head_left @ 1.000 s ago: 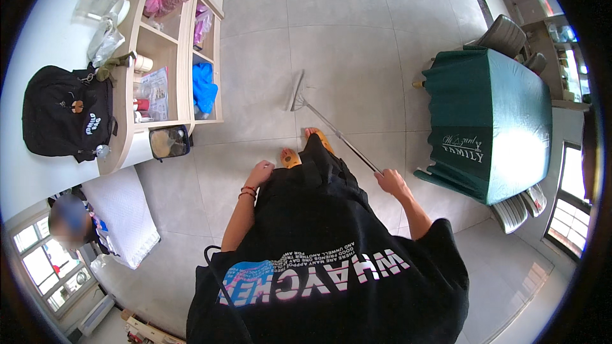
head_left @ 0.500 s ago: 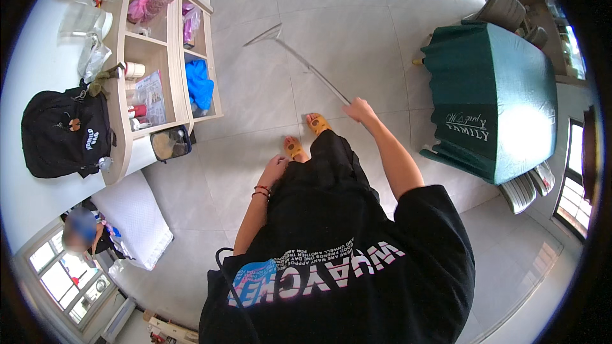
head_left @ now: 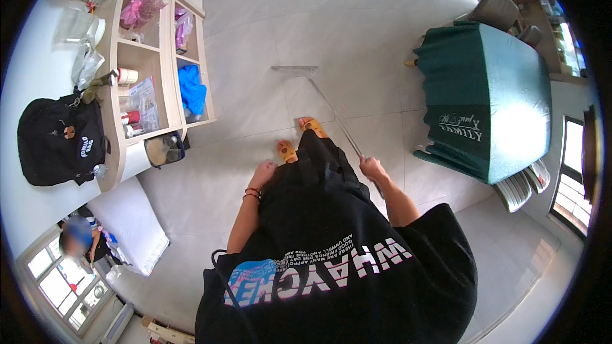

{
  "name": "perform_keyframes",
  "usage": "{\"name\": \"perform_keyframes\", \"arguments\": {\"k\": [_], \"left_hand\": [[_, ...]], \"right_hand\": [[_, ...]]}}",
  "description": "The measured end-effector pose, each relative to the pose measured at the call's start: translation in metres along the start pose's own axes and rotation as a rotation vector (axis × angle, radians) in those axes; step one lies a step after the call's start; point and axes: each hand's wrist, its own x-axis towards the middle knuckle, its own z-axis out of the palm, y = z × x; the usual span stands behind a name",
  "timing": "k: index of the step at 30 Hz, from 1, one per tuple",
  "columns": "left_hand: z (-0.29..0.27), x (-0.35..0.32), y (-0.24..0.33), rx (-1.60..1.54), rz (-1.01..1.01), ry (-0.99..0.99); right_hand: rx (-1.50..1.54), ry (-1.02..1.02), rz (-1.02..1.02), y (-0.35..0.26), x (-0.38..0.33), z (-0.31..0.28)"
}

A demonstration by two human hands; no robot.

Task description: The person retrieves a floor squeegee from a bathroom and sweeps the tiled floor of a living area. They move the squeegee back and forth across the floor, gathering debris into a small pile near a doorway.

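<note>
The right hand [head_left: 371, 169] grips a long-handled floor wiper [head_left: 335, 114], its head ahead of the yellow sandals [head_left: 312, 129]; a wiping pass seems in hand. The left hand [head_left: 264, 172] hangs behind them, its closure unclear. The next stroke likely calls for keeping the head flat.

bag [head_left: 60, 143] on counter [head_left: 32, 70] at left, covered table [head_left: 513, 70] at right (chair [head_left: 496, 9] beyond it), long-handled tool [head_left: 335, 113] between
</note>
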Motion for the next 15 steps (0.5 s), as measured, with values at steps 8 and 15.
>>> {"name": "perform_keyframes", "arguments": {"k": [8,15], "left_hand": [[-0.006,0.017,0.07,-0.199,0.073,-0.042],[-0.001,0.021,0.066,-0.054,-0.011,-0.24]], "right_hand": [[0.872,0.039,0.267,0.067,-0.021,0.027],[1.151,0.152,0.242,0.118,0.001,-0.05]]}}
